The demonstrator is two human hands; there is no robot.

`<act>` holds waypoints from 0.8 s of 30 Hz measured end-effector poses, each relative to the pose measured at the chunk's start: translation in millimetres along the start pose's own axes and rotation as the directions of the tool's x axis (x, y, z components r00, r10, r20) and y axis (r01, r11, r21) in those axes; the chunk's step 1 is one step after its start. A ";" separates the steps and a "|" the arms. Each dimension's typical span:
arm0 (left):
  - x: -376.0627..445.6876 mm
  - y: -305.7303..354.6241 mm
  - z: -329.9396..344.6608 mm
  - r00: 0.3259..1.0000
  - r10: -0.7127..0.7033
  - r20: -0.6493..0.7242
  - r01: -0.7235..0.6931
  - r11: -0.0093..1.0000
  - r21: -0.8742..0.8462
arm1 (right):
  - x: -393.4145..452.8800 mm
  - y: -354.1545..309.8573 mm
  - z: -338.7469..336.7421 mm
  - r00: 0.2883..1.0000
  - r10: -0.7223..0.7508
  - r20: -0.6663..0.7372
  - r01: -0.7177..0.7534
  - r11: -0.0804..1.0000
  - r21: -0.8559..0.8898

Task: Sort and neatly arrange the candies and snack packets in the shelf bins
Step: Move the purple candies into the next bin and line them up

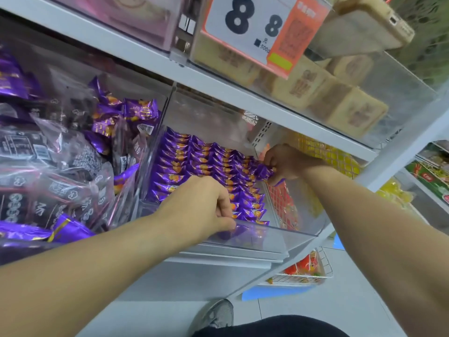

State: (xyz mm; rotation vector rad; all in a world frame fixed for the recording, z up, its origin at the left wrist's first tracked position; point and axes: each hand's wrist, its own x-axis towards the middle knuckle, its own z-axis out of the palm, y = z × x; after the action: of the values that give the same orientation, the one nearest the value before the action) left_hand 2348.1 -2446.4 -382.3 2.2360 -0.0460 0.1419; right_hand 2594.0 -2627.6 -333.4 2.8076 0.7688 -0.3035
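Note:
A clear plastic bin (286, 235) on the middle shelf holds several rows of small purple candy packets (194, 161) lined up neatly. My left hand (201, 203) reaches into the front of this bin, fingers curled down onto packets near the front wall. My right hand (284, 161) is at the bin's far right side and pinches a purple packet (263, 171) at the end of a row.
The left bin (73, 152) is piled with loose purple and dark clear-wrapped packets. Above, a bin of tan boxed snacks (340, 100) carries a price sign (255, 25). Yellow and red candies (328, 154) fill wire baskets to the right. My shoe (216, 312) is on the floor below.

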 end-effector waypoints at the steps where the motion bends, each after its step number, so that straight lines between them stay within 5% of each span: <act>1: 0.2 -0.3 0.7 1.000 -0.002 -0.003 0.002 1.000 0.001 | 3.4 -1.1 2.3 1.000 0.011 0.012 -0.011 1.000 0.008; 24: 1.6 -1.5 2.8 0.999 -0.014 -0.033 0.015 1.000 0.028 | 23.6 1.7 30.3 0.996 -0.068 -0.060 0.065 0.997 -0.040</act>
State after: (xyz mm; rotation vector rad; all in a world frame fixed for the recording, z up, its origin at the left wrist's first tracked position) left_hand 2350.0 -2447.6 -385.0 2.2611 -0.0103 0.1725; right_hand 2610.5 -2625.7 -368.1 2.7711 0.8735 -0.2122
